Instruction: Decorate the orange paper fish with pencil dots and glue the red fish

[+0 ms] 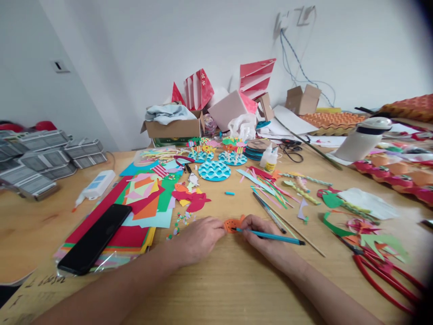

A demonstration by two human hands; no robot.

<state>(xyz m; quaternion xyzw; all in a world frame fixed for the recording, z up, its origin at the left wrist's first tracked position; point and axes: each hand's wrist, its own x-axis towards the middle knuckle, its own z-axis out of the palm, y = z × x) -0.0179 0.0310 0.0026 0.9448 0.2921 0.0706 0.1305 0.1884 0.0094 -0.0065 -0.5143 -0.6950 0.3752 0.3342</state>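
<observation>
Gripping a blue pen (277, 236) between closed thumb and fingers, the right hand (260, 232) brings its dark tip down onto a small orange piece (231, 225) marked with dark dots. That piece lies on the wooden table (203, 293) between the two hands, at the near middle. The left hand (202, 237) rests palm down, fingertips at the piece's left edge; its thumb is hidden, so I cannot tell whether it pinches or only presses. Beyond the hands lies a short blue cap (229, 193), well apart from the pen. A thin wooden stick (304, 237) slants past the right hand, and farther right red-handled scissors (361, 257) lie among green and pink scraps. To the left, a black phone (94, 239) lies on a stack of coloured paper (123, 234), with red paper shapes (196, 201) beside the stack. Farther back are a wavy-topped blue disc (214, 171), a glue bottle (271, 161) standing upright and an open cardboard box (174, 129) holding pale cloth (169, 113)
</observation>
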